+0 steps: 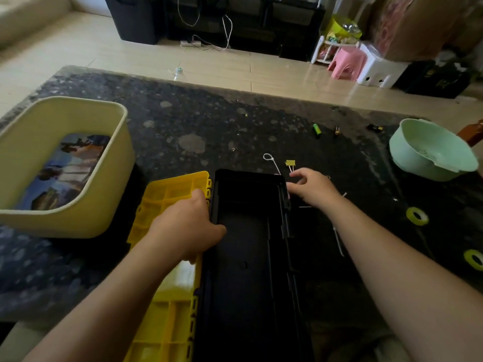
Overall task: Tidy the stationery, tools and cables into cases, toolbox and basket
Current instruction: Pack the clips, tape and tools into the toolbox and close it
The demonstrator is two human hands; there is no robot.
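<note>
Kneeling over a dark speckled surface (209, 118), a person works at one open toolbox (251, 244), its black tub lying empty and its yellow lid (167, 322) folded flat to the left. One cream basket (65, 163) stands at the far left with a single picture-printed case (65, 168) inside. One mint-green bowl (431, 150) sits at the right edge. Two rolls of yellow tape (417, 216) lie at the right, one near the forearm and one (474, 259) at the frame's edge. Three small batteries rest beyond the toolbox: a green one (317, 130) and two dark ones (337, 130) (375, 128). One yellow binder clip (290, 163) and one looped white cable tie (271, 162) lie just past the tub's far corner.

The left hand (188, 228) reaches forward, palm down, its grip closed over the seam where lid meets tub, thumb inside the tub's wall. The right hand (311, 186) hovers at the tub's far right corner, fingers loosely curled and partly spread; whether they hold anything cannot be told.
</note>
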